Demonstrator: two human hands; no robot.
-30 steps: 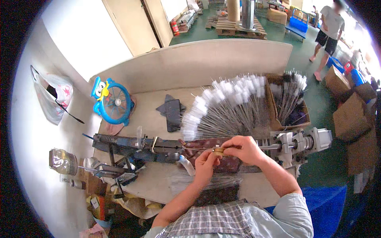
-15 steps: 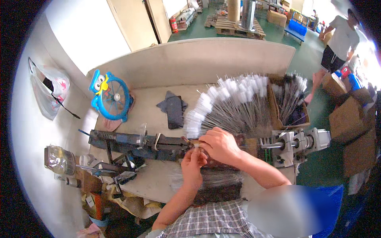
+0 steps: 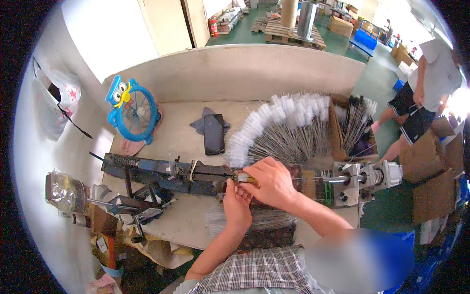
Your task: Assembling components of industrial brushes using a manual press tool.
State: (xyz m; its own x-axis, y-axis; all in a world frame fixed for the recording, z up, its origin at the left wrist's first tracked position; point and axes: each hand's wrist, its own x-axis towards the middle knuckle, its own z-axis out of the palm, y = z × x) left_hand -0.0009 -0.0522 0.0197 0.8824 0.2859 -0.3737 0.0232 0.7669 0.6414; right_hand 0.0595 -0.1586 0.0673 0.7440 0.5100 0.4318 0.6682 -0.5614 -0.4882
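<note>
Both hands meet at the right end of a long black metal bench fixture (image 3: 205,171). My right hand (image 3: 274,183) is closed around a small white and amber piece (image 3: 247,179) at the fixture's end. My left hand (image 3: 237,208) sits just below it, fingers curled and thumb raised close to the piece; whatever they pinch is hidden. Thin wires run rightward from behind my right hand toward a motor-driven spindle (image 3: 338,180). Beyond my hands fans a row of twisted-wire brushes (image 3: 293,115) with white bristle heads. Under my wrists lies a bundle of bare wires (image 3: 274,220).
A cardboard box (image 3: 338,130) of dark and white brushes stands back right. On the bench are a phone (image 3: 213,134) and a blue cartoon-character fan (image 3: 134,115). A motor on a bracket (image 3: 66,193) sits at left. A low partition (image 3: 235,71) closes the far side; a person (image 3: 426,93) is beyond.
My left fingers have drawn slightly down from the piece, and more of its amber part shows. My view has shifted a little. The person at the right has moved and turned.
</note>
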